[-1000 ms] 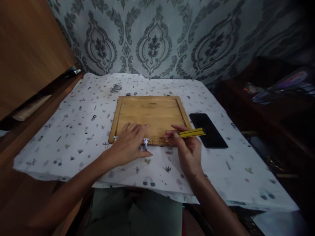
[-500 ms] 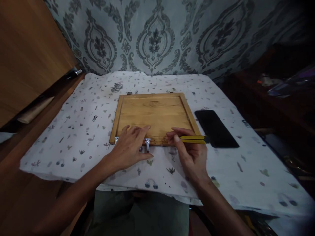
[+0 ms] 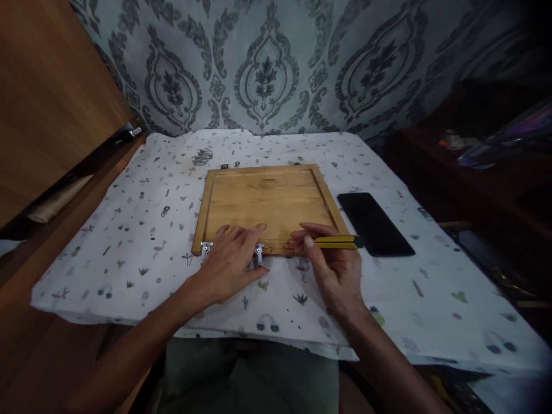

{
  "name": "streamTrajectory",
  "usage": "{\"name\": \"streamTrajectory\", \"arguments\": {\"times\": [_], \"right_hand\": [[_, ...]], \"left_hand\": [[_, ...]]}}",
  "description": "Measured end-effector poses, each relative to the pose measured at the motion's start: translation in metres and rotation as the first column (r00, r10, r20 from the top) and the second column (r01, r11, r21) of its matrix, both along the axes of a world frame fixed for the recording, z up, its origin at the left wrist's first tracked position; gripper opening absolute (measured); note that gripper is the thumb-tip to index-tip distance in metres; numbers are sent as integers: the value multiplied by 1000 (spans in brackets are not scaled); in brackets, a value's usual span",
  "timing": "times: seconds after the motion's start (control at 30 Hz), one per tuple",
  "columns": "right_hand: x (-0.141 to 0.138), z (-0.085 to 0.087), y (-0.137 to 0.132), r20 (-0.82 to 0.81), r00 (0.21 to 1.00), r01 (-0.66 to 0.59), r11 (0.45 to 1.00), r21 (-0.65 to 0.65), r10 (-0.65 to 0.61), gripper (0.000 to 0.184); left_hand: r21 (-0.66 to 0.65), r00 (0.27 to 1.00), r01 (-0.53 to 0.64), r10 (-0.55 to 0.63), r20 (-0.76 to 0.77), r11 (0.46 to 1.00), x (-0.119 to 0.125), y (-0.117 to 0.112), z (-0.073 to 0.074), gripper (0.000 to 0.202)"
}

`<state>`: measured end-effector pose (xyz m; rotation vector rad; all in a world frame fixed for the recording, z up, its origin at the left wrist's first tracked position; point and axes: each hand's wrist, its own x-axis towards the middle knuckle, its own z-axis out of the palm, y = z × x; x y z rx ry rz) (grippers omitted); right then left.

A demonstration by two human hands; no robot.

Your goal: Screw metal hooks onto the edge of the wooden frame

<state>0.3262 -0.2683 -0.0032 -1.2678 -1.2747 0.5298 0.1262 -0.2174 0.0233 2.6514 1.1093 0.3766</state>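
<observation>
A framed wooden panel [image 3: 267,201] lies flat on a table under a white patterned cloth [image 3: 129,230]. Two small metal fittings [image 3: 257,253] stick out from its near edge. My left hand [image 3: 230,261] rests flat on that near edge between the fittings, fingers stretched out. To the right, my right hand [image 3: 332,261] pinches a yellow and black screwdriver [image 3: 338,242] that lies level, its tip hidden behind my fingers at the panel's near edge.
A black phone [image 3: 374,224] lies face down right of the panel. Small metal parts [image 3: 202,154] sit on the cloth behind the panel. A wooden cabinet side [image 3: 52,98] stands at left, dark furniture [image 3: 483,190] at right, patterned wallpaper behind.
Both hands stay at the panel's near edge. The screwdriver handle has dropped from slightly raised to level. The view has shifted a little.
</observation>
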Motion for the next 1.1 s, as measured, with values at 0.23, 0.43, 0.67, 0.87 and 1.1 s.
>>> {"name": "streamTrajectory", "arguments": {"times": [0.23,0.43,0.67,0.87,1.1], "right_hand": [[1,0,-1,-1,1000,11,1000,-5,-11,25],[1,-1,-1,-9,1000,-4,1000,4,4,25],[-4,10,2,-130,991,-35,996,85,45,30],[-24,36,18,-126,983,-119,984,132,136,22],[-48,58,42,-590,758,-174,958,230,279,35]], "left_hand": [[28,1000,-3,3,6,1000,0,1,-3,73],[35,1000,-11,11,-1,999,2,1,-1,74],[-18,1000,-29,29,7,999,3,2,4,78],[-85,998,-48,51,24,995,7,3,9,81],[-89,998,-53,57,34,995,8,2,7,92]]}}
